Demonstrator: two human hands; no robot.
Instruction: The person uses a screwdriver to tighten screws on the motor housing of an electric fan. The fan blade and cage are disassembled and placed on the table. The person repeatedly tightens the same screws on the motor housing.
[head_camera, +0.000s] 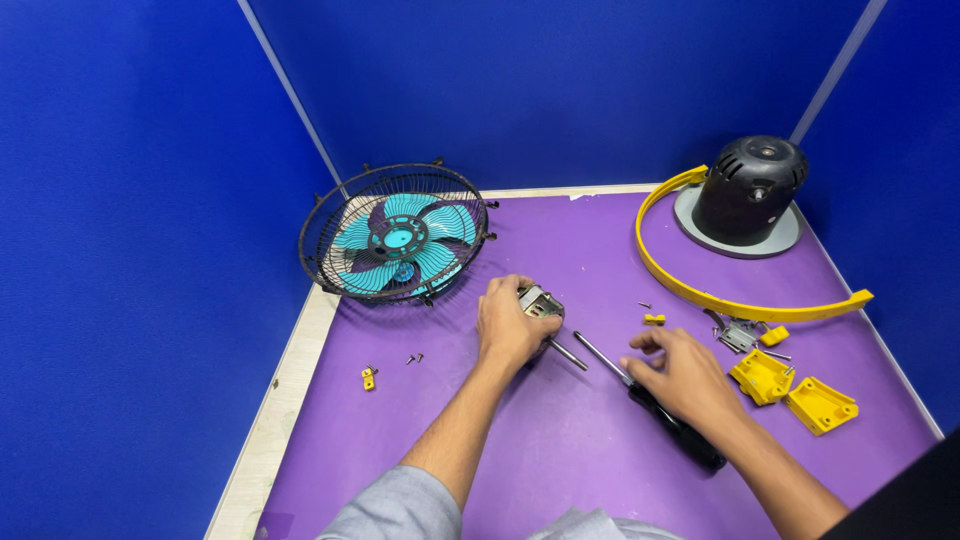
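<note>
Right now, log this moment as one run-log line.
left hand: holds metal motor core | right hand: rests on black-handled screwdriver | fan cage: far left | yellow parts: right

— What is lying under the left hand (512, 325)?

— A bare metal motor core (540, 303), showing dull grey steel.

— And just right of it?

— A screwdriver (655, 402), its shaft gleaming metal, its black handle looking glossy plastic. Further right, yellow brackets (792, 390) are looking like smooth plastic. The mat (560, 440) underneath is looking matt purple.
</note>
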